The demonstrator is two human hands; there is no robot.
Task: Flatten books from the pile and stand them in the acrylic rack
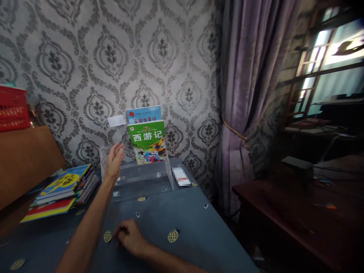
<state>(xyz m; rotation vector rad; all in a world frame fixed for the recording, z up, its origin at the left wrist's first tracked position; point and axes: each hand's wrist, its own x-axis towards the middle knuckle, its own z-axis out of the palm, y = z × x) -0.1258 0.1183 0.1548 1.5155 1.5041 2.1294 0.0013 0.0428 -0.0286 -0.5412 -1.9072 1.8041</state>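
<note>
My left hand (115, 158) is raised at the left side of a clear stand (170, 174), fingers apart and holding nothing. Just right of it, a green book (149, 142) stands upright in the stand, with a blue book (145, 114) behind it. Low over the dark tablecloth (190, 216), my right hand (129, 236) rests with bent fingers; whether anything is in them is hidden. A pile of books (64, 184) lies left of my left forearm.
Right of the stand lies a small blurred white item (181, 177). A red basket (14, 108) sits on a wooden box (27, 163) at far left. Beyond the table's right edge are a purple curtain (237, 151) and a dark red table (273, 212).
</note>
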